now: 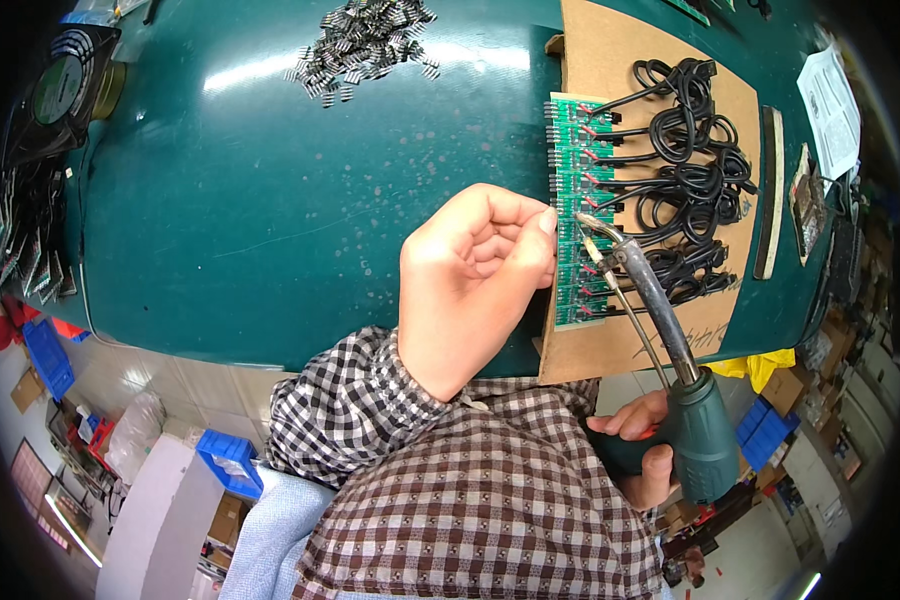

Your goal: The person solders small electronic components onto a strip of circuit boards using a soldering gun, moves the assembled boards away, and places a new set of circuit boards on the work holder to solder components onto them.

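My right hand (642,440) grips a dark green soldering gun (695,430) by its handle, low at the right. Its bent metal tip and a thin feed tube reach up to a strip of green circuit boards (568,270), with the tip over the strip's middle. At the strip's left edge my left hand (475,280) is closed, thumb and forefinger pinched together; what lies between them is hidden. Small metal connectors line that edge above the fingers. Black coiled cables (685,185) run off the right side, joined to the boards by short red and black wires.
Under the strip lies a brown cardboard sheet (590,355) on the green table (270,220). A heap of small connectors (370,45) sits at the far side. A fan (65,85) stands at far left, a grey bar (770,190) and white paper (830,110) at right.
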Tool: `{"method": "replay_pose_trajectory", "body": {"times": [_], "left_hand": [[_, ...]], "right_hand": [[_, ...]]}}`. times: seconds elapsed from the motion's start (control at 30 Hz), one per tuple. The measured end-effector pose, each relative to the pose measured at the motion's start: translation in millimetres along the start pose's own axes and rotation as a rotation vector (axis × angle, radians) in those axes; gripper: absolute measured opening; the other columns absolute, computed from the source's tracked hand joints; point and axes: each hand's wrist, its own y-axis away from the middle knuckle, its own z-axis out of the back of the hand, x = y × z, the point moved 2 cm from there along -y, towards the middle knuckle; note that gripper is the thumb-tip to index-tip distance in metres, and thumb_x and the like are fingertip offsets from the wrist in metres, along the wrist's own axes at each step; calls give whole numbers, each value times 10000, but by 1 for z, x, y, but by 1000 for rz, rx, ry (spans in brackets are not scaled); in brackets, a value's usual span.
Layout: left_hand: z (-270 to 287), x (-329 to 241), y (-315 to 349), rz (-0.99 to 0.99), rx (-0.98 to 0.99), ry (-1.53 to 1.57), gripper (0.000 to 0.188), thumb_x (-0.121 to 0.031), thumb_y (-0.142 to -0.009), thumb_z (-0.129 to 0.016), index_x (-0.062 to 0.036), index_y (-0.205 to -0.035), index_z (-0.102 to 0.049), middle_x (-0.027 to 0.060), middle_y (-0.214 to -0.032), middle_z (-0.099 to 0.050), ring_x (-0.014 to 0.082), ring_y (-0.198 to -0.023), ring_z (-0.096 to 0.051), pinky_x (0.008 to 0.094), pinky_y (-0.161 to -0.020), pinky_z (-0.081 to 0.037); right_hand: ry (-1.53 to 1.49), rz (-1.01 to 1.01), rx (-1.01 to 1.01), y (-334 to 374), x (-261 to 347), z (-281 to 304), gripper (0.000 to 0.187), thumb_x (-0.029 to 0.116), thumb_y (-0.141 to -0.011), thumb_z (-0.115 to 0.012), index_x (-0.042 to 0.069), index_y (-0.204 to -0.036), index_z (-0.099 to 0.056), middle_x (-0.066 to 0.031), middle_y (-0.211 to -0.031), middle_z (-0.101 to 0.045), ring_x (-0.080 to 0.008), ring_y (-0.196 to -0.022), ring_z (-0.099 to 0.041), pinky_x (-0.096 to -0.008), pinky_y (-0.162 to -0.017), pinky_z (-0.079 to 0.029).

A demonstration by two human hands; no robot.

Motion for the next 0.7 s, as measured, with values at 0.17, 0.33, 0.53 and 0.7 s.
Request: {"method": "replay_pose_trajectory", "body": {"times": [0.17,0.33,0.53,0.7], "left_hand": [[0,-1,1,34,2,23,87,-28,-829,-540,53,-858,-523,50,-764,-579,58,-660,-547,179,-597,-471],[2,0,1,22,6,17,88,-29,-830,-539,52,-860,-523,53,-768,-581,59,-663,-550,182,-601,-474],[3,-3,1,38,13,24,90,-31,-833,-533,52,-864,-522,62,-783,-587,74,-683,-567,193,-622,-487],[1,-2,-2,34,0,20,91,-34,-833,-535,51,-865,-522,60,-783,-587,74,-681,-567,193,-622,-487]], "right_hand": [[-26,-1,-7,0,0,-5,509,338,-804,-560,-67,-1031,-349,-124,-763,-442,-198,-684,-518,-399,-652,-548],[-22,0,-20,0,-3,-8,485,308,-818,-536,-69,-1054,-343,-133,-778,-440,-204,-684,-516,-399,-652,-547],[-22,53,13,2,-3,-2,482,313,-815,-544,-58,-1053,-349,-130,-781,-443,-203,-689,-520,-398,-652,-548],[-13,-13,17,-2,-5,2,506,337,-806,-563,-59,-1035,-347,-117,-774,-446,-196,-702,-523,-398,-659,-550]]}}
